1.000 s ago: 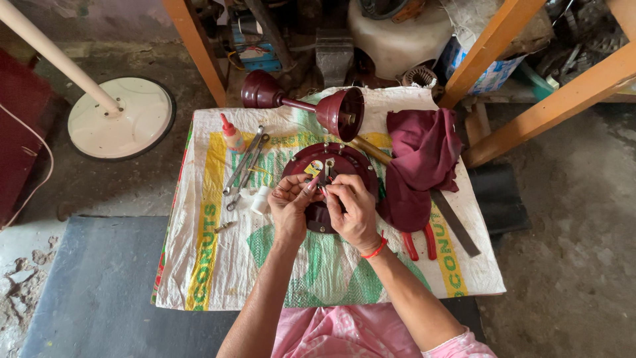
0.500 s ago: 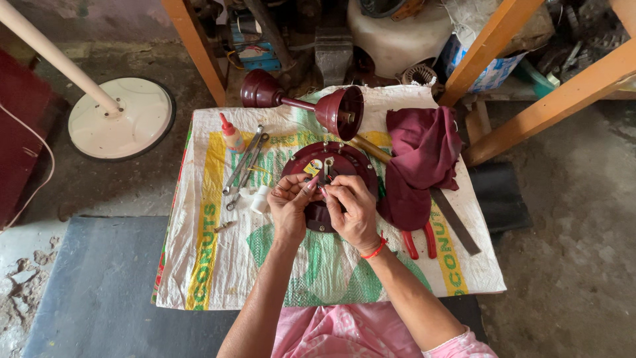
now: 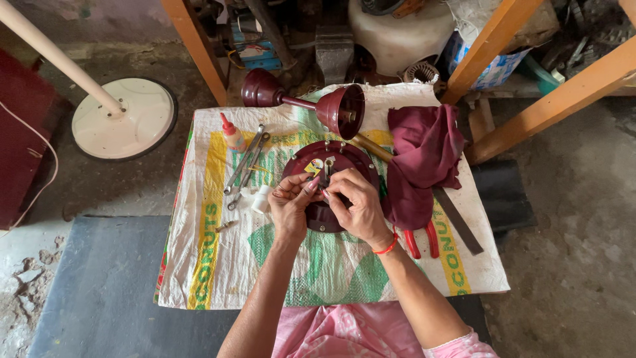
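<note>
Woven plastic sack (image 3: 218, 265) covering a low worktop on a rough concrete floor. At its middle: round maroon metal housing (image 3: 331, 166). Left hand (image 3: 289, 205) and right hand (image 3: 354, 205) meet over it, fingers pinched together on a small part, too small to identify. Right edge: crumpled maroon cloth (image 3: 424, 159). Left side: steel spanners (image 3: 245, 166).
</note>
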